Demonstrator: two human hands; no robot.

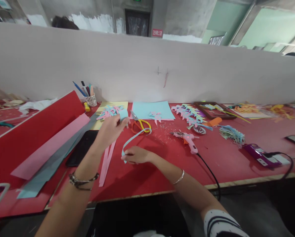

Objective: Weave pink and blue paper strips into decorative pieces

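My left hand [112, 128] is closed with a light blue piece of paper [123, 114] at its fingertips. Lower and to the right, my right hand [137, 155] pinches a narrow light blue paper strip [131, 140], which curls up toward the scissors. The scissors [144, 126], with yellow and orange handles, lie on the red table just past both hands. Pink paper strips [107, 163] run down the table under my left forearm. Beyond my left hand is a pile of pink and blue folded paper pieces [109, 112].
Right of my hands rests a pink glue gun [188, 139], its cord crossing the table edge. Blue sheets [149, 109] and zigzag paper chains [188, 115] lie behind. A purple power strip [261, 155] is at right; a phone [84, 148] and red board [38, 138] are at left.
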